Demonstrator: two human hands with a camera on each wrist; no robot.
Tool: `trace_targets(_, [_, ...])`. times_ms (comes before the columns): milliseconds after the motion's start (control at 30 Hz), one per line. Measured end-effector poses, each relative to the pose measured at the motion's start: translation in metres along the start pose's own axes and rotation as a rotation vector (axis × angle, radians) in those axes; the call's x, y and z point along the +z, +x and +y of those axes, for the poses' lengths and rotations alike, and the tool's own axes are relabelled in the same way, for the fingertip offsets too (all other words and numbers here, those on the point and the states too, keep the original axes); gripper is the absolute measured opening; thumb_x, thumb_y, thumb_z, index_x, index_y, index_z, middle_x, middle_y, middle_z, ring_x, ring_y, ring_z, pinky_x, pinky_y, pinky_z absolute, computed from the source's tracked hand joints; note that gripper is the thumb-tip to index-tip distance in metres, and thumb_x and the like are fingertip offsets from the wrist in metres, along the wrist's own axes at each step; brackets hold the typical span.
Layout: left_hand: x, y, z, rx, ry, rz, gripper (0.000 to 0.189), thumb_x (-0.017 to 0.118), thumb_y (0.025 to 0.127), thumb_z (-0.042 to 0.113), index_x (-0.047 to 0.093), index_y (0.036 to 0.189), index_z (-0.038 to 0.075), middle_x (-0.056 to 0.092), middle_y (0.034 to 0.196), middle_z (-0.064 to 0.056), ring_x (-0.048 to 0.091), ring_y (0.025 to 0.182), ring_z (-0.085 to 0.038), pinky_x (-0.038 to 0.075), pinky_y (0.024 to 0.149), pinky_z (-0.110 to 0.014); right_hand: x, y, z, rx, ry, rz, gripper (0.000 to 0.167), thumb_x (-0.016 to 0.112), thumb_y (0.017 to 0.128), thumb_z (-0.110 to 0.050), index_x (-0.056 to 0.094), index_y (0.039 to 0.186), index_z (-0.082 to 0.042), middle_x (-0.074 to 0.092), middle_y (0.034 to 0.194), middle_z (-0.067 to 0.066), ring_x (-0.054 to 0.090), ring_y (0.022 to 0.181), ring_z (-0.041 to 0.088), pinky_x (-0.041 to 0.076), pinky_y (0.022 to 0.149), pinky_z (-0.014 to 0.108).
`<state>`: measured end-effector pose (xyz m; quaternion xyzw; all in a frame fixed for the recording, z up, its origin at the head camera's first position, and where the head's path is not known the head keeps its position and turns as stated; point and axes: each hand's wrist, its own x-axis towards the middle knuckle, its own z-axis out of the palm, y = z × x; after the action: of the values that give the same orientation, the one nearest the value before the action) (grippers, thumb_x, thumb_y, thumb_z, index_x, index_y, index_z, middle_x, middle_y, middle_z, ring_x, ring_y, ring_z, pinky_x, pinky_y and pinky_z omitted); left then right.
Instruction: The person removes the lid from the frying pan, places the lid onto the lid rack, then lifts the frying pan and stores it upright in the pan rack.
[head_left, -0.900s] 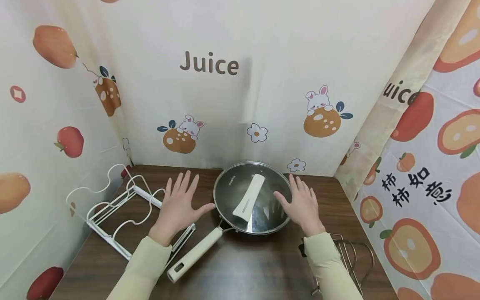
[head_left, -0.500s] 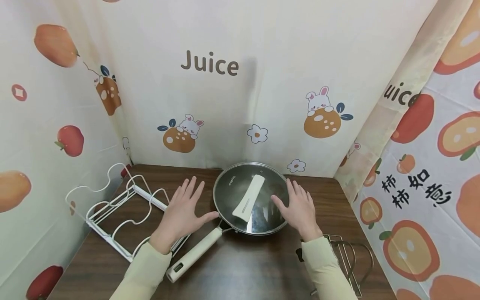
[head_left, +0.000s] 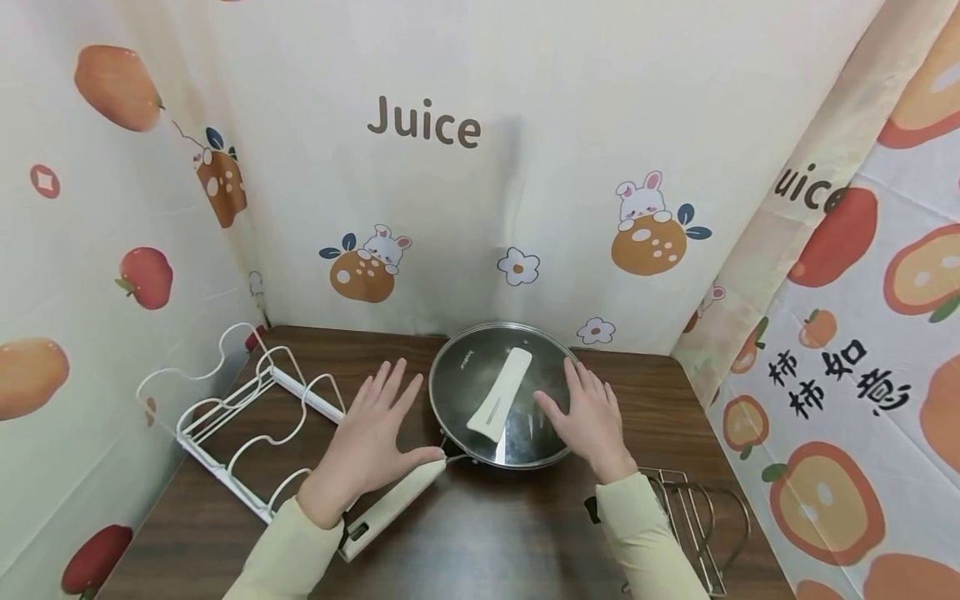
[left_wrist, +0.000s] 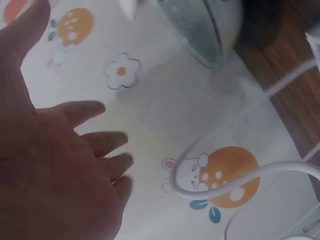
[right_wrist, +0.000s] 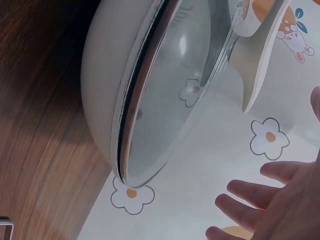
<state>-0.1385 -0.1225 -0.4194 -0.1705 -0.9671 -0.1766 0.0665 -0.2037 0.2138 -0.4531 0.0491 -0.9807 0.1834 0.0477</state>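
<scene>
A wok point(right_wrist: 102, 85) with a cream outside stands at the back middle of the table, covered by a glass lid point(head_left: 465, 392) with a long cream lid handle point(head_left: 501, 392). The wok's handle point(head_left: 397, 504) points toward the front left. My left hand point(head_left: 363, 450), fingers spread, overlaps part of that handle in the head view and holds nothing. Over the lid's right edge in the head view is my right hand point(head_left: 592, 421), its fingers apart and nothing in its grasp. The right wrist view shows those fingers away from the lid and wok side.
A white wire rack point(head_left: 225, 471) stands on the left of the wooden table point(head_left: 465, 550). At the right front sits a smaller metal wire rack point(head_left: 693, 517), partly behind the right sleeve. Printed cloth point(head_left: 450, 208) hangs at the back and both sides.
Both hands have moved inward and slightly nearer the front, the left one now overlapping the wok's handle. The lidded wok and the racks stay in place.
</scene>
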Motion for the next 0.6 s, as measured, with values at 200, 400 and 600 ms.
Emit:
trace_targets(200, [-0.001,-0.003,0.002,-0.018,-0.06,-0.046,0.103,0.079,0.081,0.062,0.04,0.158,0.008,0.021,0.172,-0.02,0.019,0.159,-0.042,0.026,0.127,-0.059,-0.001,0.001,-0.004,-0.001,-0.002,-0.001,0.091,0.052,0.098,-0.067,0.027,0.163,-0.008,0.032,0.167,0.021,0.032,0.153,0.044,0.018,0.127,0.066])
trace_targets(400, [0.005,-0.004,0.004,-0.019,-0.098,-0.086,0.103,0.081,0.08,0.06,0.039,0.159,0.009,0.02,0.172,-0.018,0.018,0.16,-0.042,0.032,0.122,-0.064,-0.002,0.001,-0.008,-0.002,-0.003,0.003,0.09,0.053,0.098,-0.066,0.027,0.163,-0.009,0.032,0.167,0.021,0.032,0.154,0.043,0.018,0.127,0.065])
trace_targets(600, [0.01,-0.01,0.003,0.007,-0.123,-0.138,0.104,0.082,0.079,0.059,0.038,0.159,0.008,0.022,0.172,-0.019,0.021,0.158,-0.044,0.035,0.119,-0.065,-0.001,0.001,-0.015,-0.014,0.002,0.007,0.089,0.055,0.098,-0.063,0.028,0.163,-0.008,0.033,0.166,0.022,0.032,0.153,0.044,0.019,0.127,0.065])
